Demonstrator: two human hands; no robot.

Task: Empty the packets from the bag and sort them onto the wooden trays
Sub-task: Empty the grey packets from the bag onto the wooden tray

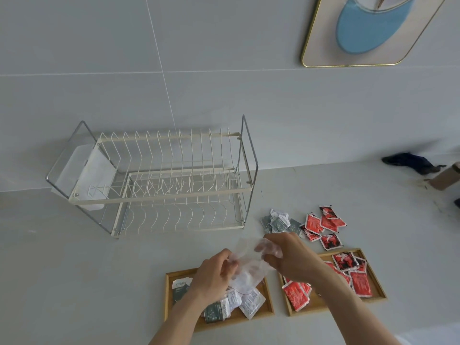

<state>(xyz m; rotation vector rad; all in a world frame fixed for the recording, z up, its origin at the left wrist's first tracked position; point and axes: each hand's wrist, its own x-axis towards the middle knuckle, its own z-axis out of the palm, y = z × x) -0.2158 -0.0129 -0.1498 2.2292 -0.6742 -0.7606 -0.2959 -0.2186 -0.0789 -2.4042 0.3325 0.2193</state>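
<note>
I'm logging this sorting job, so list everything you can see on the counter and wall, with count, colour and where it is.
dish rack: one, cream wire with grey frame, two tiers, back left of counter against the wall
clear plastic bag: one, transparent, held above the left tray
left wooden tray: one, light wood, front centre
grey and white packets in tray: several, exact count hidden by the hand
right wooden tray: one, light wood, front right
red packets in tray: several, overlapping
loose grey and white packets: small pile, on counter behind the trays
loose red packets: about six, right of that pile
framed picture: one, gold rim, blue shape, on the wall
dark cloth: one, far right
left hand: grip on the bag
right hand: grip on the bag
</note>
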